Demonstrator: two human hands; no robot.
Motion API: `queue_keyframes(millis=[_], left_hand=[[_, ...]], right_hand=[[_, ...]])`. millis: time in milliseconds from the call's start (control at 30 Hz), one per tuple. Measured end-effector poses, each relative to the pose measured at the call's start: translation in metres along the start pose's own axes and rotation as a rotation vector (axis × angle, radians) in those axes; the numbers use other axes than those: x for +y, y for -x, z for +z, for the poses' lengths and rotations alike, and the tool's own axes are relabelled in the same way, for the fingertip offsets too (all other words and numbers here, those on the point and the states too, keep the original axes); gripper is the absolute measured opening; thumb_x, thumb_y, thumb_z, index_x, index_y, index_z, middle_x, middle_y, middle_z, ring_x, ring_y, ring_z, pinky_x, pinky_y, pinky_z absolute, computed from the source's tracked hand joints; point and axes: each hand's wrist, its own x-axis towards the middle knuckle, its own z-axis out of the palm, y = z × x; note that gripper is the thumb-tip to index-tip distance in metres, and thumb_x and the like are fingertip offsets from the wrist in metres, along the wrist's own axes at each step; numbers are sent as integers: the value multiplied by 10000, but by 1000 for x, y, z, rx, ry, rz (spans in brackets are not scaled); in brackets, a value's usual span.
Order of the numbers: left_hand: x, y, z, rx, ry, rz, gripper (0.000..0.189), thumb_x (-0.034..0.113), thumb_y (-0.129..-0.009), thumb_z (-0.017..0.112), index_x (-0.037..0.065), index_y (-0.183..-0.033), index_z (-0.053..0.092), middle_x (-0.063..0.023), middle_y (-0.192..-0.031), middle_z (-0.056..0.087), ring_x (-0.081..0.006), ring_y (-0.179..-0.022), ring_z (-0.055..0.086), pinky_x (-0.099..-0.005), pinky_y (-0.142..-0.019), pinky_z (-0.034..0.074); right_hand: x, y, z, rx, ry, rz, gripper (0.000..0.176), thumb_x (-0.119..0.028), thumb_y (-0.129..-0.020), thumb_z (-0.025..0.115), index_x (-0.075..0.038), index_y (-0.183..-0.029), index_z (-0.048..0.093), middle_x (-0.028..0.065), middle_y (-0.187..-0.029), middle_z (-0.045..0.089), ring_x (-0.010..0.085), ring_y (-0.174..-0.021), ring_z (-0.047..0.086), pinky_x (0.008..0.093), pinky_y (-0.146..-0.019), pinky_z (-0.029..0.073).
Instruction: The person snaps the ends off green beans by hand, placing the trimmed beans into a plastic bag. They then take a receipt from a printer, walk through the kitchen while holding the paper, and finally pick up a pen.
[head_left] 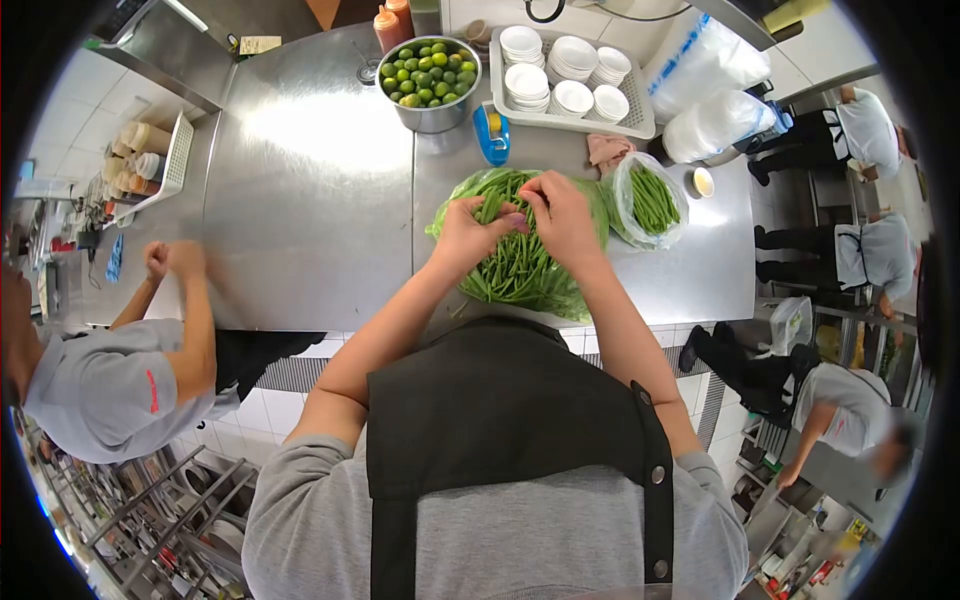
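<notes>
A heap of green beans (515, 275) lies in an opened green plastic bag (585, 300) on the steel counter in front of me. Over the heap, my left hand (472, 238) is closed around a few green beans, which stick up past its fingers. My right hand (562, 222) is beside it, thumb and fingertips pinched together at a bean close to the left fingertips. The exact end of that bean is hard to make out. To the right, a clear plastic bag (622, 215) holds more green beans (655, 200), neatly lined up.
Behind the beans stand a steel pot of limes (430, 118), a blue tape dispenser (492, 135) and a white basket (640, 122) of stacked small dishes. A pink cloth (610, 150) and small cup (703, 182) are at right. A co-worker (120, 385) stands at left; several people are at right.
</notes>
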Motion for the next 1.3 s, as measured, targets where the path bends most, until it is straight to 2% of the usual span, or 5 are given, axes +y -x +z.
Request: queue_keyframes(millis=[367, 467, 600, 833, 1300], left_hand=[[17, 8, -2, -13, 44, -34, 134, 88, -882, 756, -10, -953, 699, -102, -821, 741, -14, -471, 434, -194, -418, 316], [47, 24, -1, -47, 147, -3, 129, 100, -910, 729, -12, -958, 689, -122, -839, 738, -14, -460, 409, -193, -413, 300], [39, 8, -17, 0, 517, 32, 149, 114, -973, 654, -17, -1043, 650, -125, -924, 710, -9, -480, 382, -181, -415, 288], [32, -3, -28, 50, 710, 43, 168, 129, -997, 629, -6, -1095, 618, -113, -986, 676, -3, -510, 369, -161, -429, 284], [6, -13, -31, 284, 831, -72, 131, 119, -944, 701, 45, -993, 605, -72, -878, 681, -34, -541, 410, -190, -455, 321]], right_hand=[[23, -1, 21, 167, 256, -57, 66, -42, -891, 637, 7, -910, 597, 170, -910, 607, 386, -852, 601, 453, -730, 483], [45, -1, 1, 113, 187, 116, 105, -67, -874, 677, 13, -859, 611, 160, -881, 630, 329, -786, 620, 413, -700, 490], [37, 7, -12, -270, 21, 347, 194, -168, -914, 693, 10, -836, 683, 118, -870, 655, 180, -703, 602, 309, -667, 478], [-16, 14, -12, -256, -846, 394, 225, -198, -998, 621, 12, -1019, 699, 24, -885, 640, 92, -779, 582, 262, -703, 473], [-58, -1, -39, -149, -836, -7, 64, -9, -887, 714, -1, -856, 658, 32, -826, 620, 85, -753, 560, 253, -649, 449]])
